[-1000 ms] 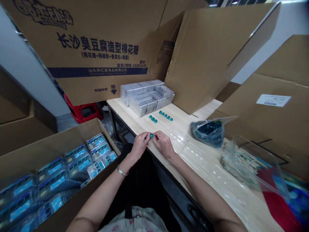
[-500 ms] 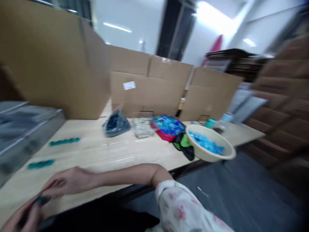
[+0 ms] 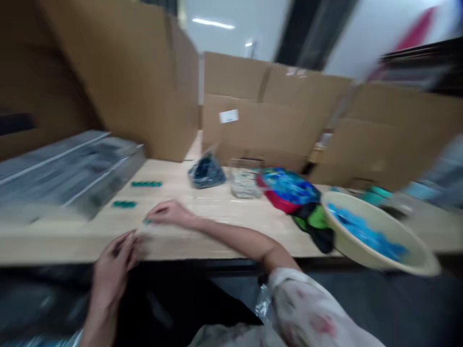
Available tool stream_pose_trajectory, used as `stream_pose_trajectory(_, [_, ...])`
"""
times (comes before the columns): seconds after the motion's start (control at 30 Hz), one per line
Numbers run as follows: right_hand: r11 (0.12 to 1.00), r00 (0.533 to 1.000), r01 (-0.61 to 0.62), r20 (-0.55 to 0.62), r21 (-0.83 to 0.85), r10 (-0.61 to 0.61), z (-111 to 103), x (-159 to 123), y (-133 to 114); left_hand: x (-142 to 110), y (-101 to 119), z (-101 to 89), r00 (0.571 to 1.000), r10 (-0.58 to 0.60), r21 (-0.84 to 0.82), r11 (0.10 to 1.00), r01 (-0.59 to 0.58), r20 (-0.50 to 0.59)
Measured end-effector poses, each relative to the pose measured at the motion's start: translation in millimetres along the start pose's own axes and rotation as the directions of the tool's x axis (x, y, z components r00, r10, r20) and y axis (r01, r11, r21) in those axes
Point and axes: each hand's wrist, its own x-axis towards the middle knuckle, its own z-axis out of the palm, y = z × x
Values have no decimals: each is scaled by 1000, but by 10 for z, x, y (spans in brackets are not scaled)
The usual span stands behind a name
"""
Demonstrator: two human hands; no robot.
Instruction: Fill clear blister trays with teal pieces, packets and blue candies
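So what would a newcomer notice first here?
Probably the cream basin of bright blue pieces on the right, with a red tray of blue bits to its left. Next, two short rows of green pieces on the left, near the right hand.

L hand (image 3: 115, 260) near, fingers curled (detail blurred), L forearm (image 3: 100, 313) extending from near left; R hand (image 3: 171, 213) farther & to right, apart from L, fingertips pinched, R forearm (image 3: 231, 236) running near-right to bent elbow (image 3: 273, 255).
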Motion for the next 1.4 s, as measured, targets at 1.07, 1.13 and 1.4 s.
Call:
stream_pose_trajectory(1.07, [529, 943, 312, 326, -789, -70, 347, 1363, 788, -36, -398, -386, 938, -320, -914, 326, 242, 134])
stream_pose_trajectory(1.13, [539, 933, 347, 342, -768, -114, 346, 1291, 682, 16, -362, -369, 937, -319, -933, 274, 234, 141])
stream_pose_trajectory(1.4, [741, 772, 582, 512, -334, -376, 561, 372, 7, 95, -267, -305, 977, -189, -891, 421, 169, 96])
